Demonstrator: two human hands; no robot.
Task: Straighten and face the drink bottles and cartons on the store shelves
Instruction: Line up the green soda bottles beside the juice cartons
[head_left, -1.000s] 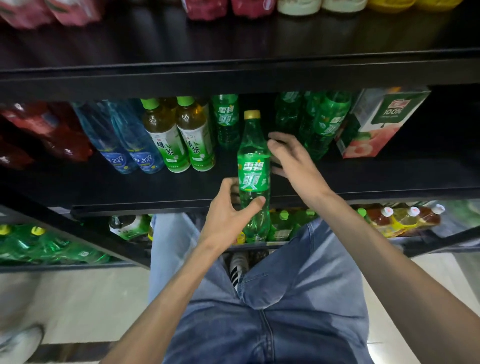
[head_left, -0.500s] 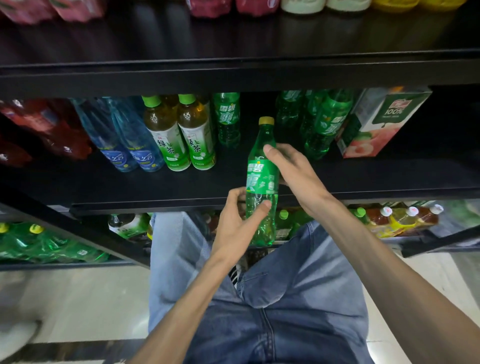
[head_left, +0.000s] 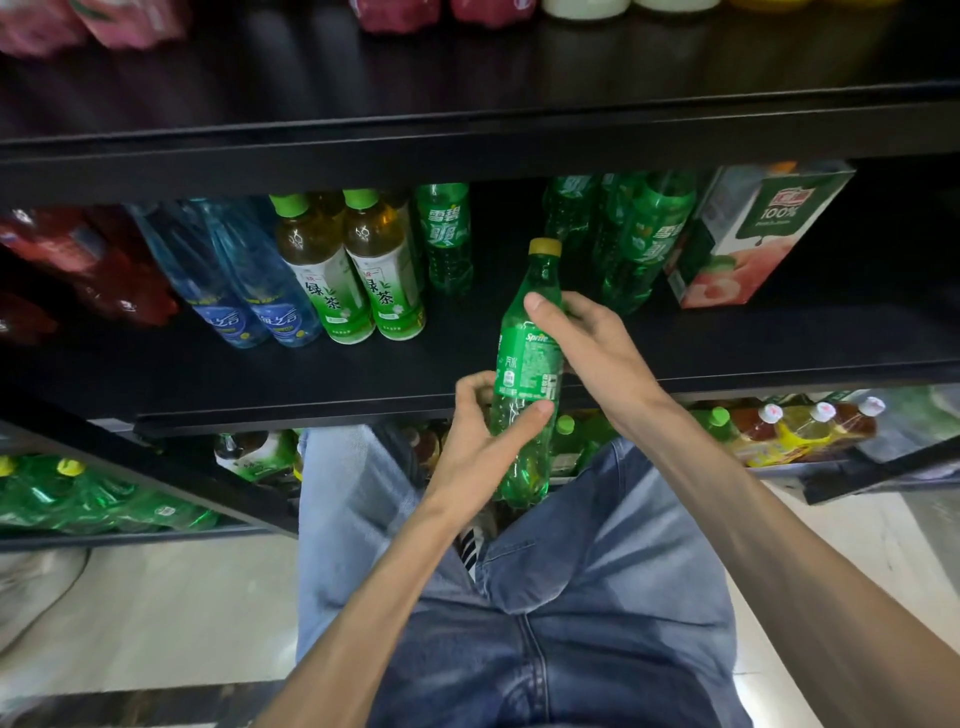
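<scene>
— Head view: where is your Sprite bottle (head_left: 527, 374)?

— Off the shelf (head_left: 311, 379), held in front of its near edge, yellow cap pointing far. Your left hand (head_left: 483, 441) curls round its lower body; your right hand (head_left: 587, 343) pinches it just above the label.

— And beside it?

— Two green tea bottles (head_left: 358, 280) to the left, a juice carton (head_left: 748, 234) far right, leaning.

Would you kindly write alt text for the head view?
Two hands hold a green soda bottle before a dark shelf: left hand low, right hand near the neck. Behind stand green tea bottles and a juice carton.
</scene>
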